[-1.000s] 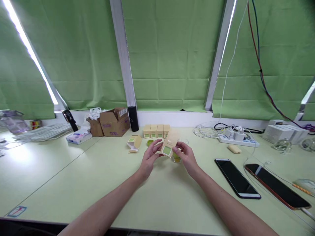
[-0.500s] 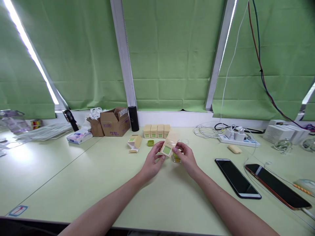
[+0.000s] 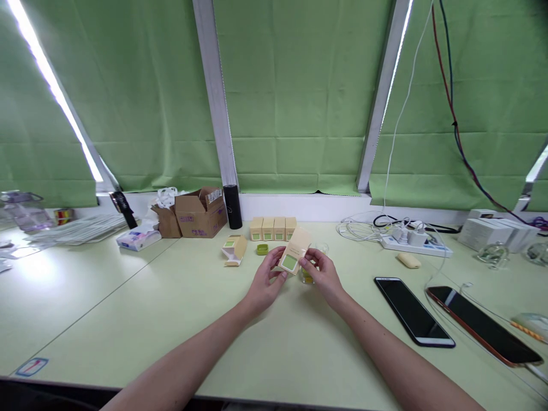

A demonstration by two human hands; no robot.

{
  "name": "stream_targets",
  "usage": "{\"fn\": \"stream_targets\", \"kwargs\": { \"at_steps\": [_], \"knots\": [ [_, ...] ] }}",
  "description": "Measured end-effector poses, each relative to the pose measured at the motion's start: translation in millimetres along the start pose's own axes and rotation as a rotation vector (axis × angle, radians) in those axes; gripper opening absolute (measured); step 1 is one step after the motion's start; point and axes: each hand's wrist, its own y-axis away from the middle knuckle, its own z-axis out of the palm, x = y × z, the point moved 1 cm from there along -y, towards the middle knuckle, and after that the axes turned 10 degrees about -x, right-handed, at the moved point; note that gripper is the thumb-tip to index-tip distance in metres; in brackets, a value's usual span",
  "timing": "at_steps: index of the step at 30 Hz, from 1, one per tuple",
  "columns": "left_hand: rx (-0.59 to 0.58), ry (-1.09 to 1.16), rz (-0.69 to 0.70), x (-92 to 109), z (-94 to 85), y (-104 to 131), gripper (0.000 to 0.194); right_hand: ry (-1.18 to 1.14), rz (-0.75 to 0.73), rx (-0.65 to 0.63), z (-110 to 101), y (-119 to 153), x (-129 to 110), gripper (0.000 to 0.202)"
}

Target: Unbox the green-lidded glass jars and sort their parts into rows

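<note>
Slanting, a beige carton (image 3: 296, 249) spans left grip (image 3: 266, 284) and right grip (image 3: 325, 277).

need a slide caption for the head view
Left hand and right hand hold a beige carton with a green panel, a row of small boxes behind.

Beige card (image 3: 297, 246) with a green square at its near end, tilted, far end leaning right, held between left hand (image 3: 265, 286) and right hand (image 3: 324, 273), small clear jar (image 3: 307, 278) with yellow-green contents just right, partly hidden
</note>
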Motion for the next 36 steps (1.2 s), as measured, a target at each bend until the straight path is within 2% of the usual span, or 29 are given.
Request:
{"fn": "stream_targets", "kwargs": {
  "at_steps": [21, 36],
  "knots": [
    [0.025, 0.074, -0.01, 8.8, 0.1, -1.2, 0.05, 0.061, -0.028, -0.048, 2.5, 3.8, -7.4, 0.046],
    [0.007, 0.111, 0.018, 1.6, -2.1, -3.0, 0.053, 0.047, 0.006, -0.051, 1.4, 5.5, -8.2, 0.046]
  ]
}}
